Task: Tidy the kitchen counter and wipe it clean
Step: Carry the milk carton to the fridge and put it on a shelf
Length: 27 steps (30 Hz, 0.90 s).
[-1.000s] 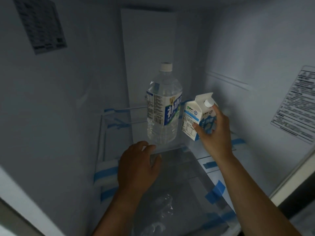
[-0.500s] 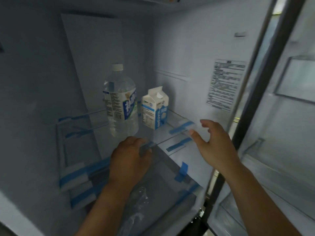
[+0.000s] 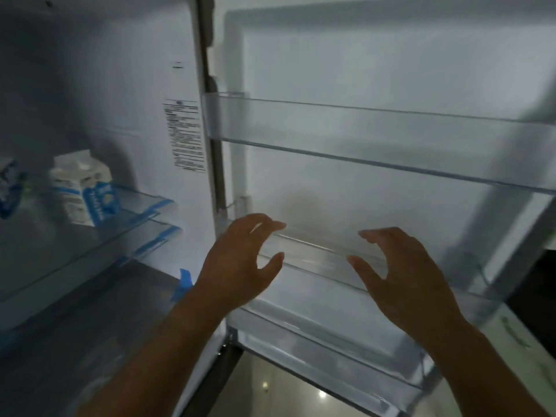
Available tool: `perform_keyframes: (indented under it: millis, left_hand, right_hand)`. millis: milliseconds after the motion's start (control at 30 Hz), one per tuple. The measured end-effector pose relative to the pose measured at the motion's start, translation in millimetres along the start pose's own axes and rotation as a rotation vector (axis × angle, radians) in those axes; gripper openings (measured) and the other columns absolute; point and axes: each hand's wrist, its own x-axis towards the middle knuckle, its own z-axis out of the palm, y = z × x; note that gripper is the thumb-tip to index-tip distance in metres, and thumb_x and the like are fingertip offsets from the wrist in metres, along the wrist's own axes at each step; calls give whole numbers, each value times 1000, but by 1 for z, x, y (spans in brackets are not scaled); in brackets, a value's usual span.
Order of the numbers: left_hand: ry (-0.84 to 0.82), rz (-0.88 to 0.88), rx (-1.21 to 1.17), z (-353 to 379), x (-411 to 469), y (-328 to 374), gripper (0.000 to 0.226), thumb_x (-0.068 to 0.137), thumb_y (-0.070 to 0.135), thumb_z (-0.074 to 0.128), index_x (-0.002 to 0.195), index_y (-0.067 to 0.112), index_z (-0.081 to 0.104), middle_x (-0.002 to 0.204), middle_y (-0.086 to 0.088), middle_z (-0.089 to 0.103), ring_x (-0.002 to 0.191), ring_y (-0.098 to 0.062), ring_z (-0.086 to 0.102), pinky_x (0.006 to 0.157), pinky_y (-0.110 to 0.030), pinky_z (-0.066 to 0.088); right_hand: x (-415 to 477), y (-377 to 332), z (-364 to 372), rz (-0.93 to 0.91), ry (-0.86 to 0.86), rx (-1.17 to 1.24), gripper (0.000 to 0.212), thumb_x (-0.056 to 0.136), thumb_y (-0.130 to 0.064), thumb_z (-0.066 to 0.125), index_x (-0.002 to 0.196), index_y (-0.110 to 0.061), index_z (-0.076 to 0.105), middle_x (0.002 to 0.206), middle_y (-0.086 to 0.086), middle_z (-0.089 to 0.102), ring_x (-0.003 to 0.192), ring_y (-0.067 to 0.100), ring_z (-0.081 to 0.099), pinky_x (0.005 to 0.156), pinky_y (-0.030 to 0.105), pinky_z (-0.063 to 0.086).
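1. At the far left edge a bit of a water bottle [image 3: 7,188] peeks in. It is blurry, and only its blue label shows.
2. Just beside it stands a small milk carton [image 3: 85,188]. It is white and blue. It stands up straight on a clear glass shelf [image 3: 144,212] inside the fridge, near the right wall.
3. A white sticker [image 3: 185,135] with tiny print is stuck on that wall. The words are too small to read.
4. Blue tape [image 3: 183,279] sits on the front edge of a lower shelf.
5. The left hand [image 3: 237,263] is in the air by the edge of the fridge. Its fingers are spread and bent. It holds nothing.
6. The fridge door [image 3: 391,70] is wide open. It has clear door bins [image 3: 376,139], one above the other.
7. The right hand [image 3: 406,275] is in front of the middle bin. Its fingers are spread and curled too. It holds nothing, and I cannot tell if it touches the bin.
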Motion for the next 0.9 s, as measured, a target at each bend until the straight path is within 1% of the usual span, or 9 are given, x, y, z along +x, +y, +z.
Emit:
perform_keyframes:
  millis: [133, 233, 333, 400, 500, 600, 700, 833, 900]
  left_hand:
    - [-56, 72, 106, 31, -8, 33, 53, 77, 39, 60, 126, 23, 52, 124, -4, 58, 118, -17, 45, 95, -23, 34]
    - [-67, 42, 137, 40, -12, 45, 57, 77, 34, 64, 128, 14, 49, 126, -13, 55, 122, -29, 46, 96, -38, 42]
    - [-90, -7, 131, 40, -17, 48, 60, 79, 28, 68, 131, 12, 45, 133, -15, 50, 129, -32, 41, 100, -43, 41]
    - [-88, -17, 163, 38, -22, 50, 59, 80, 31, 65, 132, 9, 44, 134, -18, 49, 130, -34, 41, 100, -45, 41]
    - [-84, -58, 180, 33, -29, 59, 63, 82, 46, 48, 130, 6, 47, 135, -20, 49, 129, -36, 42, 102, -46, 37]
    - [-70, -45, 107, 23, -44, 71, 62, 82, 51, 39, 130, 13, 49, 136, -15, 49, 129, -30, 41, 102, -36, 33]
    - [-101, 5, 55, 17, -63, 84, 59, 83, 53, 39, 134, 24, 45, 142, -7, 45, 132, -22, 38, 104, -31, 28]
    - [-116, 47, -7, 9, -84, 88, 55, 86, 55, 39, 134, 29, 43, 143, -4, 44, 133, -19, 38, 108, -44, 35]
    - [-118, 65, -16, 1, -92, 91, 54, 87, 53, 39, 134, 29, 44, 142, -4, 45, 133, -19, 38, 106, -46, 38]
  right_hand:
    - [-38, 46, -32, 94, -88, -112, 38, 87, -41, 54, 116, -18, 57, 112, 1, 60, 107, 22, 53, 95, 36, 39]
    - [-50, 56, -42, 53, -115, -135, 39, 86, -39, 56, 116, -13, 57, 105, 6, 61, 101, 26, 57, 90, 37, 42]
    - [-59, 50, -42, 17, -125, -164, 46, 87, -39, 56, 123, -12, 52, 109, 7, 60, 103, 24, 56, 91, 35, 39]
    - [-65, 45, -40, 0, -106, -149, 46, 87, -40, 55, 124, -13, 51, 112, 6, 59, 106, 23, 55, 95, 35, 37]
    - [-75, 36, -38, -31, -122, -158, 49, 89, -44, 49, 130, -17, 46, 120, 2, 55, 113, 19, 51, 99, 32, 34]
    - [-87, 25, -38, -64, -145, -156, 52, 91, -46, 46, 135, -19, 40, 126, 1, 53, 117, 18, 49, 101, 30, 31]
    - [-100, 11, -39, -95, -134, -121, 51, 90, -42, 51, 133, -17, 44, 124, 2, 57, 115, 19, 52, 101, 32, 33]
    - [-120, -7, -41, -95, -58, -119, 43, 80, -37, 67, 115, -14, 61, 110, 6, 68, 102, 25, 63, 91, 41, 44]
    - [-130, -15, -47, -63, -15, -90, 40, 81, -33, 66, 115, -13, 61, 113, 6, 66, 106, 25, 61, 91, 39, 43]
